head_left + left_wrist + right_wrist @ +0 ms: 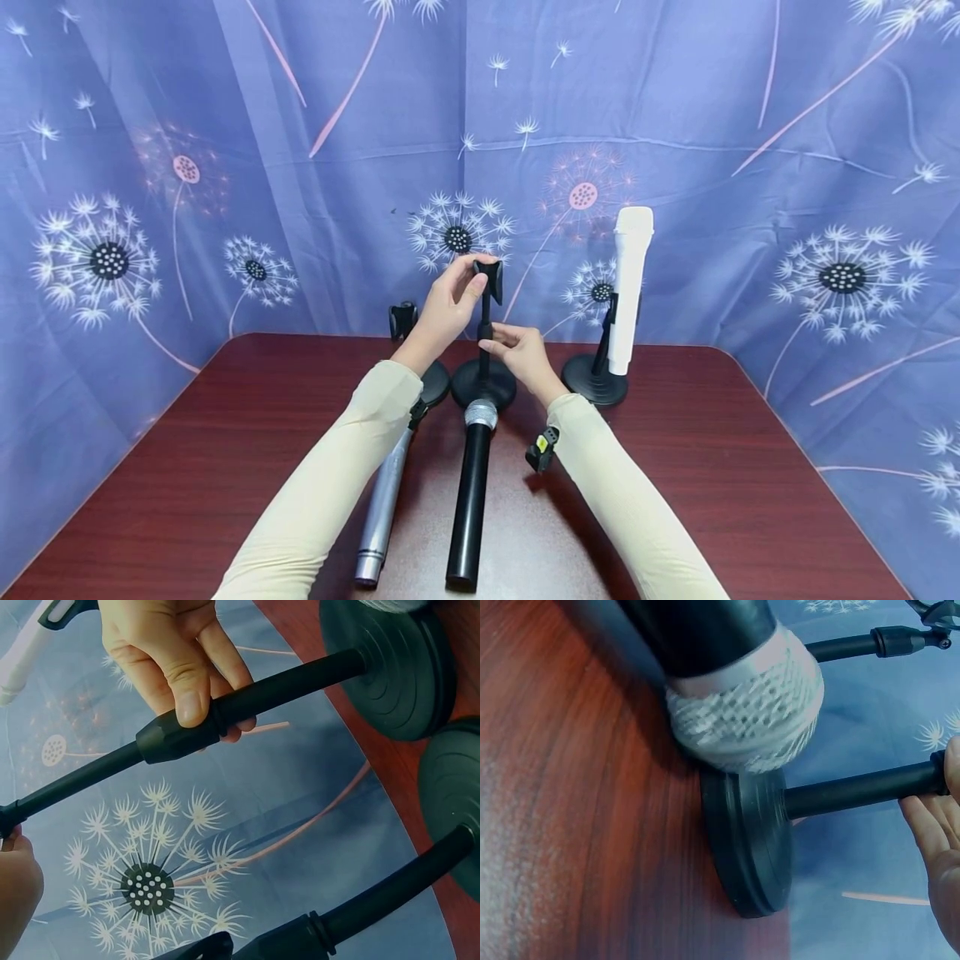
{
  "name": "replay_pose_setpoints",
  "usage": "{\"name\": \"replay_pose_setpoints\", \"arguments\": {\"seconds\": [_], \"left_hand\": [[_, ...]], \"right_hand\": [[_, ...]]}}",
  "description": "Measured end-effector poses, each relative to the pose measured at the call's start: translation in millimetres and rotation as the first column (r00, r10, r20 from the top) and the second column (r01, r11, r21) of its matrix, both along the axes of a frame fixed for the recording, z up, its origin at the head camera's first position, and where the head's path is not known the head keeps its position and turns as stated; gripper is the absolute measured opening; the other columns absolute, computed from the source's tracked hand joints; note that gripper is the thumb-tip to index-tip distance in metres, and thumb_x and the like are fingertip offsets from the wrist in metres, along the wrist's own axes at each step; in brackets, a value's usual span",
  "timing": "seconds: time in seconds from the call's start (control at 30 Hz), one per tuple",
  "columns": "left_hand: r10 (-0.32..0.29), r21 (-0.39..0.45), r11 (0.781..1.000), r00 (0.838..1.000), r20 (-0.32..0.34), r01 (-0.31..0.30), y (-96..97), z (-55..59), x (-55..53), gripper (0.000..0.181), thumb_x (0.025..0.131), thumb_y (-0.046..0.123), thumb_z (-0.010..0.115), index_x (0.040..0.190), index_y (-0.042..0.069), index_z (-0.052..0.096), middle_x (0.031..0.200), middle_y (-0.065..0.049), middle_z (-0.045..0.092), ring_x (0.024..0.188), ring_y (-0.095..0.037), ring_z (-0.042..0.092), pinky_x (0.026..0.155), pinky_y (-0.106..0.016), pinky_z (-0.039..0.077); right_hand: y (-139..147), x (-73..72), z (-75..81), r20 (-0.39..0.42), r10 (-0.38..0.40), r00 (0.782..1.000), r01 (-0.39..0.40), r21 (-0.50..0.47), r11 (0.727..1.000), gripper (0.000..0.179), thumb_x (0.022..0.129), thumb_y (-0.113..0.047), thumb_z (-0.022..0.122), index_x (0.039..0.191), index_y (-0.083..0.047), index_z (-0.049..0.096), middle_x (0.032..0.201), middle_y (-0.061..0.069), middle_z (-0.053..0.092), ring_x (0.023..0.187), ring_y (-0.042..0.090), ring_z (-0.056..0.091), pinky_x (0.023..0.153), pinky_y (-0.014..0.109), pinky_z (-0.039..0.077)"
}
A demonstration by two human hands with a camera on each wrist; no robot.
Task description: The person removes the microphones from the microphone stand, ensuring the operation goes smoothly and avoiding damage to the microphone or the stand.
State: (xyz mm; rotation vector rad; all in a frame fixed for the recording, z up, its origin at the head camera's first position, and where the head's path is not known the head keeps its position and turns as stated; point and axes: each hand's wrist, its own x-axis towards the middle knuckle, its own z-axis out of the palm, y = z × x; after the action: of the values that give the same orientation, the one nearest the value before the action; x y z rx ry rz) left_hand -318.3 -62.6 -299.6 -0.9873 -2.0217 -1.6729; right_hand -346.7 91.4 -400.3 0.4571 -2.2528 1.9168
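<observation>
A black microphone stand (483,385) stands upright on its round base at the middle of the table. At its top, my left hand (453,293) holds the black clip (492,282). Lower down, my right hand (527,357) pinches the thicker collar (176,735) on the pole between thumb and fingers. A black microphone (470,500) with a silver mesh head (750,705) lies in front of the base, apart from both hands. In the left wrist view only part of my left hand (19,881) shows, at the left edge.
A silver microphone (384,508) lies left of the black one. Behind my left forearm is a second stand (435,383), partly hidden. To the right, a third stand (595,381) bears a white microphone (630,287). A patterned blue curtain (360,208) hangs behind the table (720,467).
</observation>
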Motion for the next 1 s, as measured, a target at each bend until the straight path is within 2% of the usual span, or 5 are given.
{"name": "replay_pose_setpoints", "arguments": {"seconds": [0.27, 0.63, 0.77, 0.93, 1.0], "left_hand": [[-0.006, -0.012, 1.0, 1.0, 0.009, 0.006, 0.5, 18.6, 26.6, 0.03, 0.103, 0.005, 0.042, 0.13, -0.007, 0.046, 0.137, -0.022, 0.047, 0.121, -0.026, 0.049, 0.1, -0.036, 0.042], [0.002, -0.011, 1.0, 1.0, 0.012, -0.001, 1.2, 18.9, 30.3, 0.03, 0.103, 0.006, 0.042, 0.13, -0.005, 0.047, 0.136, -0.019, 0.048, 0.118, -0.023, 0.049, 0.094, -0.033, 0.044], [0.0, -0.008, 1.0, 1.0, 0.002, 0.0, 1.4, 18.5, 30.2, 0.03, 0.103, 0.006, 0.042, 0.13, -0.006, 0.047, 0.136, -0.019, 0.048, 0.123, -0.025, 0.048, 0.099, -0.036, 0.043], [-0.006, 0.002, 1.0, 1.0, -0.025, 0.006, 2.2, 8.0, 17.2, 0.03, 0.103, 0.009, 0.042, 0.131, -0.001, 0.048, 0.136, -0.015, 0.049, 0.126, -0.021, 0.047, 0.104, -0.035, 0.039], [-0.006, 0.005, 1.0, 1.0, -0.03, 0.006, 2.8, 7.5, 15.4, 0.031, 0.103, 0.01, 0.042, 0.131, -0.001, 0.048, 0.136, -0.014, 0.049, 0.126, -0.021, 0.046, 0.104, -0.035, 0.039]], "right_hand": [[0.5, 0.3, -0.7, 0.001, -0.022, 1.0, 0.022, 0.035, 0.999, 0.04, 0.084, -0.006, 0.074, 0.122, 0.004, 0.063, 0.103, 0.021, 0.07, 0.098, 0.027, 0.068, 0.082, 0.034, 0.055], [1.9, -0.9, -1.6, -0.015, -0.025, 1.0, 0.026, 0.058, 0.998, 0.043, 0.084, -0.008, 0.075, 0.122, 0.005, 0.062, 0.104, 0.022, 0.069, 0.099, 0.029, 0.067, 0.083, 0.036, 0.055], [2.4, -0.3, -0.3, -0.013, -0.029, 0.999, 0.03, 0.07, 0.997, 0.043, 0.084, -0.009, 0.075, 0.122, 0.005, 0.062, 0.105, 0.022, 0.069, 0.1, 0.029, 0.067, 0.084, 0.036, 0.055], [2.4, 6.3, 7.9, -0.002, -0.016, 1.0, 0.017, 0.061, 0.998, 0.042, 0.084, -0.007, 0.074, 0.122, 0.007, 0.062, 0.105, 0.023, 0.068, 0.101, 0.03, 0.066, 0.084, 0.036, 0.054], [2.8, 5.9, 8.9, 0.001, -0.002, 1.0, 0.002, 0.047, 0.999, 0.04, 0.085, -0.007, 0.074, 0.121, 0.006, 0.063, 0.105, 0.023, 0.068, 0.101, 0.03, 0.066, 0.084, 0.036, 0.054]]}}
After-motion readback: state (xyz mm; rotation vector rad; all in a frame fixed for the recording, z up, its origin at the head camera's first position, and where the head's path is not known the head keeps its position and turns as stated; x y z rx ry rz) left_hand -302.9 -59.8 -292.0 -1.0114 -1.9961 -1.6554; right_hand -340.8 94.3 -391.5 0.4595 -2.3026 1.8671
